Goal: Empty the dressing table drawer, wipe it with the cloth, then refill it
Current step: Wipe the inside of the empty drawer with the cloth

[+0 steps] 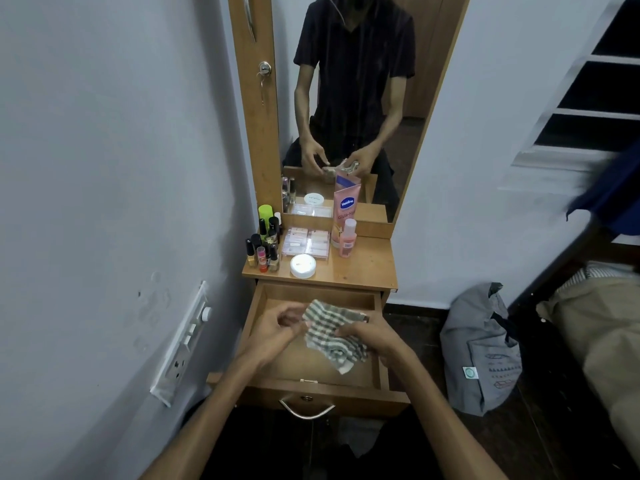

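Our right hand [367, 336] pinches the checked cloth [334, 336] in a closed grip over the open drawer [313, 384]; our left hand [277, 329] touches the cloth's near edge, fingers curled, grip loose; the drawer holds nothing but bare wood; beyond, on the desk [367, 268], stand one white jar [303, 266], one pink bottle [347, 237], one pink tube [345, 206], one clear box [306, 241] and a cluster of nail polish bottles [263, 247].
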The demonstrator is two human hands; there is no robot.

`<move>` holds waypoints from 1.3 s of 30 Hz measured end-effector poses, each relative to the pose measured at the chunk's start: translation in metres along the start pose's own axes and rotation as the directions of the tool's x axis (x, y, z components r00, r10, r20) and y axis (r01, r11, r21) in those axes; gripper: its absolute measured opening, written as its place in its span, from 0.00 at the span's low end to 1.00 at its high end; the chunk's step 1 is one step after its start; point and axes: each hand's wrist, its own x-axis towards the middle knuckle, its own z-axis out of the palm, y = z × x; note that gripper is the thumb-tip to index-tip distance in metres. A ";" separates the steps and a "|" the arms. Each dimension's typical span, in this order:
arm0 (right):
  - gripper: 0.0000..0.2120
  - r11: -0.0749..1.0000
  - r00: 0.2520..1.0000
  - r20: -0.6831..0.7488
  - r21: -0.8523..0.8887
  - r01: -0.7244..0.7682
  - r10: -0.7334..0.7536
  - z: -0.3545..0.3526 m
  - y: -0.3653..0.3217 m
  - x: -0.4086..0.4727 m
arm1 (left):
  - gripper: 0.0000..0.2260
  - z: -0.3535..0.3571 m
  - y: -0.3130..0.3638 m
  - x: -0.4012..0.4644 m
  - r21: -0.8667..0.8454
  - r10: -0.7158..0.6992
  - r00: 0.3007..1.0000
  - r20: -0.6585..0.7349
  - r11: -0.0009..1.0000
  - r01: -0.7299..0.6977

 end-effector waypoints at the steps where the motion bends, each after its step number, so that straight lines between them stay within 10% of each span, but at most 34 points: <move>1: 0.10 0.996 0.992 -0.118 -0.087 0.035 -0.045 0.001 0.003 0.004 | 0.13 -0.006 -0.009 0.003 0.114 0.005 0.995 -0.104 0.994 0.006; 6: 0.08 0.743 0.795 -0.511 -0.659 -0.118 -0.326 0.012 0.020 0.025 | 0.13 -0.043 -0.047 0.015 0.324 0.005 0.917 -0.399 0.936 0.136; 13: 0.19 0.386 0.894 -0.389 -0.877 -0.286 -0.221 0.041 0.021 0.063 | 0.11 -0.052 -0.068 0.047 0.368 0.010 0.919 -0.394 0.918 0.147; 20: 0.41 0.607 0.906 -0.422 -0.728 -0.319 -0.029 0.059 0.032 0.092 | 0.15 -0.045 -0.095 0.050 0.134 -0.045 0.903 -0.428 0.985 0.113; 25: 0.35 0.704 0.934 -0.353 -0.677 -0.215 -0.055 0.090 0.022 0.105 | 0.16 -0.045 -0.100 0.052 0.053 -0.041 0.888 -0.457 0.996 0.073; 39: 0.21 0.574 0.985 0.011 -0.811 0.108 -0.170 0.156 -0.012 0.119 | 0.18 -0.042 -0.104 0.056 0.028 -0.030 0.888 -0.460 0.998 0.048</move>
